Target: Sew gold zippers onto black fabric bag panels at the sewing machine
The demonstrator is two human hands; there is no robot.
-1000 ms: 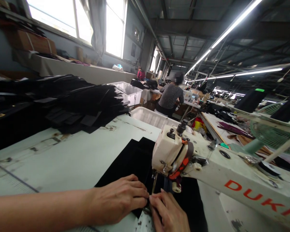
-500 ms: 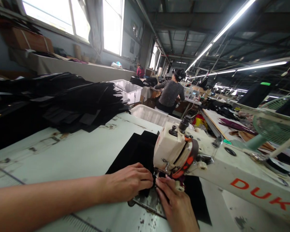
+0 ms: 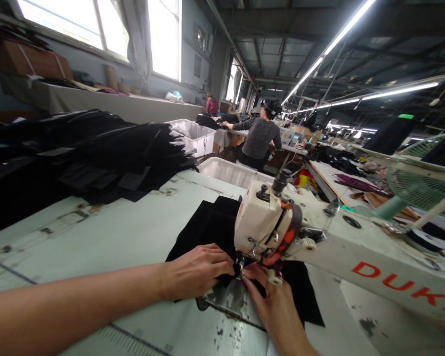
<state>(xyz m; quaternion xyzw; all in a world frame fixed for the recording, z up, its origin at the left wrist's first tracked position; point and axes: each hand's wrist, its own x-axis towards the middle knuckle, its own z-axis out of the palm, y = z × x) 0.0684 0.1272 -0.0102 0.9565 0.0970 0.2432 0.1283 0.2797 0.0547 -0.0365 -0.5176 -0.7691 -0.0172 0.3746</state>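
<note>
A black fabric piece (image 3: 207, 227) lies on the pale green sewing table (image 3: 114, 237) under the head of a white sewing machine (image 3: 282, 232) marked DUKI. My left hand (image 3: 196, 271) rests on the fabric with fingers bent, its fingertips pressing the cloth just left of the needle. My right hand (image 3: 272, 301) lies on the fabric in front of the presser foot, fingers pressed down on the cloth's near edge. The fingertips of both hands almost meet at the needle. A worn metal plate (image 3: 232, 301) shows beneath them.
A large heap of black fabric pieces (image 3: 107, 153) covers the table's far left. White plastic bins (image 3: 230, 173) stand behind the table. A person in a grey top (image 3: 259, 141) works farther back. A green fan (image 3: 419, 190) stands at right.
The fabric has travelled away from me under the machine head, and both hands have moved forward with it toward the needle. The metal plate has come into view.
</note>
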